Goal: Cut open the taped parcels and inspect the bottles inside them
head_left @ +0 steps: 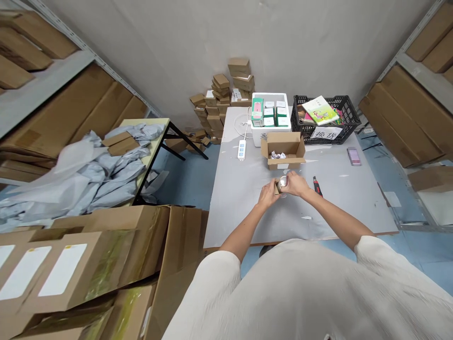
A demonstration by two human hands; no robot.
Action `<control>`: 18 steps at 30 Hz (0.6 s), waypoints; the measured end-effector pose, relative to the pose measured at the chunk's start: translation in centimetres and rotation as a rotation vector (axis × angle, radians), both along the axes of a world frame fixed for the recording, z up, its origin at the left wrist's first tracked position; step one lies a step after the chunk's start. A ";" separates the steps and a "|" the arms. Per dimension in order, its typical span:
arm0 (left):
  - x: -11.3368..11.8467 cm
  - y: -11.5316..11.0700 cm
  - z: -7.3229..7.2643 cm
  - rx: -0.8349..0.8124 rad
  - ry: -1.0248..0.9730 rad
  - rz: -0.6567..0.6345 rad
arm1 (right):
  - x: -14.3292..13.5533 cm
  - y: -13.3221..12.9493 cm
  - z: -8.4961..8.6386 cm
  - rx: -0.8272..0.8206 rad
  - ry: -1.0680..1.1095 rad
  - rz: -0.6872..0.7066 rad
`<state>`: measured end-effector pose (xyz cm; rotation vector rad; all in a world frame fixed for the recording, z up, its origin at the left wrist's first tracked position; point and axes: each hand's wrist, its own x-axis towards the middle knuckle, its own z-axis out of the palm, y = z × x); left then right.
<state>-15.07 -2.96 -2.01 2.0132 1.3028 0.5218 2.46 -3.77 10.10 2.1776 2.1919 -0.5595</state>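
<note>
My left hand (269, 193) is closed around a small brown cardboard box (277, 188) above the grey table (233, 203). My right hand (294, 184) grips a shiny, rounded silvery object (282, 182) at the mouth of that small box. Just beyond both hands stands an open cardboard carton (286, 163) with its flaps up and crumpled paper (278, 155) inside. A red and black utility knife (317, 186) lies to the right of my right hand.
Behind the carton are a white bin (271, 133) of green and white boxes and a black crate (348, 126) with books. A power strip (241, 150) lies left, a phone-like object (354, 156) right. Stacked cartons (141, 222) stand at the left.
</note>
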 end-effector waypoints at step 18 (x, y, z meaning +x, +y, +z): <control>-1.0 1.2 0.7 -0.103 -0.080 -0.027 | 2.8 1.0 5.3 0.303 0.363 -0.071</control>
